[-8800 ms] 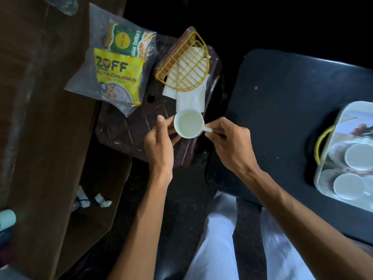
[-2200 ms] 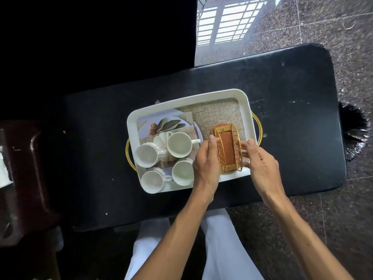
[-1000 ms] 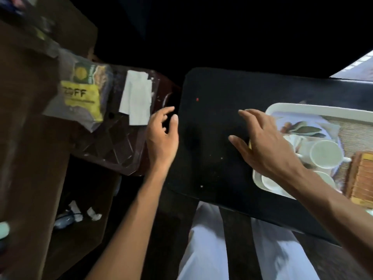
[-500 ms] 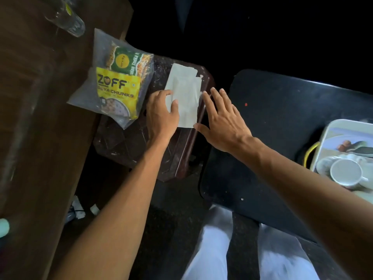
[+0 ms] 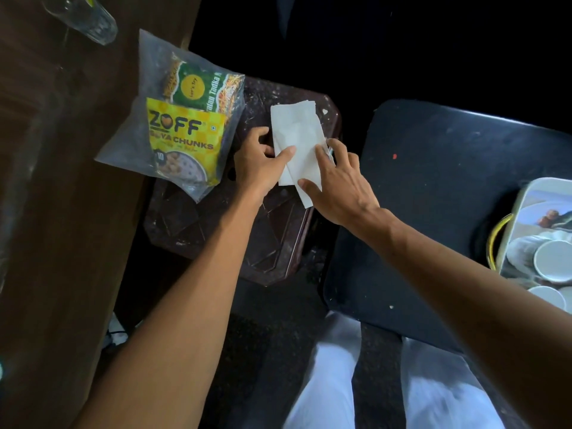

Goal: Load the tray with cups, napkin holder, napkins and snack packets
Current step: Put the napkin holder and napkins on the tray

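A stack of white napkins point(image 5: 295, 134) lies on a dark brown stool point(image 5: 247, 236). My left hand point(image 5: 258, 167) grips the stack's left edge, thumb on top and fingers curled at the side. My right hand point(image 5: 339, 184) lies flat on the stack's right side with its fingers spread. A clear bag of snack packets point(image 5: 182, 131), yellow and green, rests to the left, half on the stool. The white tray point(image 5: 523, 196) with a gold handle sits at the right edge of view and holds white cups point(image 5: 554, 258). The napkin holder is out of view.
The tray stands on a black table point(image 5: 448, 181) to the right of the stool. A brown wooden table point(image 5: 46, 196) runs along the left, with a clear glass point(image 5: 85, 18) lying at its top. My white-trousered legs are below.
My right hand has moved left from the stool's edge onto the napkins. My left thumb has slid further over the stack. The view has shifted slightly left.
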Demonstrator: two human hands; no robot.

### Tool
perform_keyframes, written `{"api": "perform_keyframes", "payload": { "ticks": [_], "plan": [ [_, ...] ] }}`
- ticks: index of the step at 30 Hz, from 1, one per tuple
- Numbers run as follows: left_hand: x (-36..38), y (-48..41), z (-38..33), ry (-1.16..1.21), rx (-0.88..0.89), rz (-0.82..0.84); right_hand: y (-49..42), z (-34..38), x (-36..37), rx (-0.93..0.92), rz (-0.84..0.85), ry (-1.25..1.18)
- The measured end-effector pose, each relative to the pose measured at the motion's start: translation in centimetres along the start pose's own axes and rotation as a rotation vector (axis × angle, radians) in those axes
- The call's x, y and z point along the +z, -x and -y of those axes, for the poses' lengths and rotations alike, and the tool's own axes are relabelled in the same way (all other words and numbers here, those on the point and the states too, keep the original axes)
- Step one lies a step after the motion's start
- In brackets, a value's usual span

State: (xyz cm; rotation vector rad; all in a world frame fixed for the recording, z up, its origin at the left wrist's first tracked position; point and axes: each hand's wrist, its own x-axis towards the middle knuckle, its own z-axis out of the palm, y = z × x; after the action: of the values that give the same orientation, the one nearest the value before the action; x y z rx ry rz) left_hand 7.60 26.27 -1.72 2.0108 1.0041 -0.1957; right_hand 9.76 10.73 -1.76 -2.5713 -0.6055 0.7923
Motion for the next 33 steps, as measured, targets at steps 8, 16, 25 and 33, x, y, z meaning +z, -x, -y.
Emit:
{"api": "perform_keyframes", "payload": {
  "ticks": [8,16,25,33],
  "plan": [
    [1.4,2.9,0.0,0.295,-0.046,0.078,1.6,-1.8,-1.2,0.079,-0.087,-0.418],
    [4.6,10.0,-1.7,0.628,-0.156,0.197,7.2,-5.5,-3.4,0.216,-0.152,-0.836],
    [10.5,15.4,-5.9,0.631,-0.087,0.330,14.1,-12.3,-5.0,0.403,-0.232,-1.346],
    [16.2,17.4,-10.2,0.543,0.077,0.415,20.9,-21.4,-8.5,0.333,-0.343,-0.933]
  ]
}}
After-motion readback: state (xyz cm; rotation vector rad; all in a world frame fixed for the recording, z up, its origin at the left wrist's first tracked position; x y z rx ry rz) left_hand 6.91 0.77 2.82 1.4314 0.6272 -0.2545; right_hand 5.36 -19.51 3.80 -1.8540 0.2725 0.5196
